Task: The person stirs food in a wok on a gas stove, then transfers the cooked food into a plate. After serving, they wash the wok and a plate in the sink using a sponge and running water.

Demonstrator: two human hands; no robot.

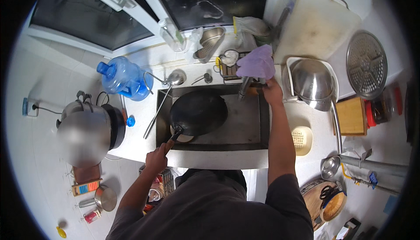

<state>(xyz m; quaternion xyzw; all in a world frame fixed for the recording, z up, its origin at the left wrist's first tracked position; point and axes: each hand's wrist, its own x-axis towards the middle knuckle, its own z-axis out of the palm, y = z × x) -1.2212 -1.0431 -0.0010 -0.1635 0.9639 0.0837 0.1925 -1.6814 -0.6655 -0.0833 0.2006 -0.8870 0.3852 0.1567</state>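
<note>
My left hand (157, 157) grips the wooden handle of a black wok (200, 112), which is over the left part of the sink (244, 121). Part of a pale round dish (186, 138) shows below the wok, near its handle. My right hand (273, 91) is at the sink's back right corner, at the lower edge of a purple cloth (257, 62). Its fingers are partly hidden, so whether it grips the cloth cannot be told. Beside it, the metal faucet (244, 88) points into the sink from under the cloth.
A long-handled ladle (177, 77) lies across the sink's left rim. Behind it stands a blue water jug (123, 77). A wire rack (226, 72) holds a white scrubber (229, 57). To the right are a metal bowl (311, 80) and a cream soap dish (302, 140).
</note>
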